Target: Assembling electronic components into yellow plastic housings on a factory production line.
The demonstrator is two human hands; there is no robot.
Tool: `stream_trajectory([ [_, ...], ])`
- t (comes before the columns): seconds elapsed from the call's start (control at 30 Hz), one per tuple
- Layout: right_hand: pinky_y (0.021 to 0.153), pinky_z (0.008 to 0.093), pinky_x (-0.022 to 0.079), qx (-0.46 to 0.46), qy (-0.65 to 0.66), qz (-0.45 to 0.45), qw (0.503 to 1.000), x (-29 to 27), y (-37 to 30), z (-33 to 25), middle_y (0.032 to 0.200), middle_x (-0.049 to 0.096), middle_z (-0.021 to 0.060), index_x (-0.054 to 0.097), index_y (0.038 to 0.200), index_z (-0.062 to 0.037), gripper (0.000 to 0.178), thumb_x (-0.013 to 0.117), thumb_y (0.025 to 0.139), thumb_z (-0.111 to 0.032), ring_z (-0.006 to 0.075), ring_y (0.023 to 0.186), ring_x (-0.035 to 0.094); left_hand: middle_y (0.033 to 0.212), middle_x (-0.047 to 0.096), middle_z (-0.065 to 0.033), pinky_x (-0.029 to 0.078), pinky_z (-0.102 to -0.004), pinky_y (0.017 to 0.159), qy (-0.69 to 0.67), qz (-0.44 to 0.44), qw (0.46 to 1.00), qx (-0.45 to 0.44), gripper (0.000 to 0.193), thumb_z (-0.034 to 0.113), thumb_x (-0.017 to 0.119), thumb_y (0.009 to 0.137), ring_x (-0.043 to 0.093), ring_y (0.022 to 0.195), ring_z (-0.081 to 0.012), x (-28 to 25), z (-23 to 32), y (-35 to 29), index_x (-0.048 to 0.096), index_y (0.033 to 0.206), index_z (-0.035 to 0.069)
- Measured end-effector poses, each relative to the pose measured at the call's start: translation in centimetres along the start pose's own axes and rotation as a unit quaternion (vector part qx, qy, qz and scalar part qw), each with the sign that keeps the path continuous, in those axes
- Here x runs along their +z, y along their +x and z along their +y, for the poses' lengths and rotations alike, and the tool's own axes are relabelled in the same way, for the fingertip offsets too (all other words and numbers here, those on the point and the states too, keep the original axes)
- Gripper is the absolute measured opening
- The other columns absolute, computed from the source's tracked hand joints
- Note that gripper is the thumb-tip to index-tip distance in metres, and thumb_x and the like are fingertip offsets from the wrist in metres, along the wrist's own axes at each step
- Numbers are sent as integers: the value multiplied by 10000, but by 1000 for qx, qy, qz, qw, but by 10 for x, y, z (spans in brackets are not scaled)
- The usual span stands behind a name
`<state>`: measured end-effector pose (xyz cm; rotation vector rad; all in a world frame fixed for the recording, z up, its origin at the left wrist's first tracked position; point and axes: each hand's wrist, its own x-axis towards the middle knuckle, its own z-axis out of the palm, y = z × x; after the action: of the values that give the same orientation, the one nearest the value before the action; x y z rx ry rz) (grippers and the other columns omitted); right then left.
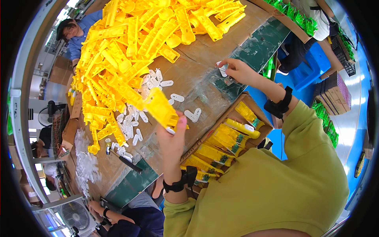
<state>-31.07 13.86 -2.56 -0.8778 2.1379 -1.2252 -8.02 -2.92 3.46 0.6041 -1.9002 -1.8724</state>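
Note:
My left hand [172, 136] is closed around a yellow plastic housing [160, 106], raised above the table and slightly blurred. A bit of white shows at its lower end, by my thumb. Farther right, my right hand [239, 72] pinches a small white piece [222, 69] over the table's green edge; its exact kind I cannot make out. A small metal part [228, 81] lies just below those fingers. Beyond my left hand, a large heap of yellow housings [130, 43] covers the far side, with loose white oval plastic pieces [128, 124] scattered along it.
A cardboard box [265, 132] close to my body holds several yellow housings with green circuit boards [237, 144]. A dark-handled tool [130, 162] lies on the cardboard-covered table [197, 59]. Co-workers sit at the left [79, 35] and lower left [138, 221]. A blue stool [312, 65] stands at right.

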Motion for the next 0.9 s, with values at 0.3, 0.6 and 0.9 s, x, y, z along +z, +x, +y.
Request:
stream_trajectory([
  [0.3,366,190,258,95,355,-192,910,58,-11,-92,632,466,-1,534,909,-71,138,471,800,-128,56,435,351,950,529,-132,433,-329,710,272,-97,924,249,318,16,619,657,534,830,-298,21,23,4,528,961,36],
  [0.6,443,252,303,-159,198,-241,937,34,-32,-135,596,465,36,503,861,-51,256,429,862,-295,100,468,383,890,569,-51,426,-255,719,-28,-23,998,58,217,98,645,735,531,785,-110,-6,47,-24,553,900,-9],
  [0.9,427,268,337,-343,78,-51,935,42,-70,-165,531,459,52,479,691,-32,168,551,820,-113,184,454,462,871,557,-65,419,-238,709,-79,14,990,117,225,68,640,742,521,783,-114,0,70,-33,538,934,10],
])
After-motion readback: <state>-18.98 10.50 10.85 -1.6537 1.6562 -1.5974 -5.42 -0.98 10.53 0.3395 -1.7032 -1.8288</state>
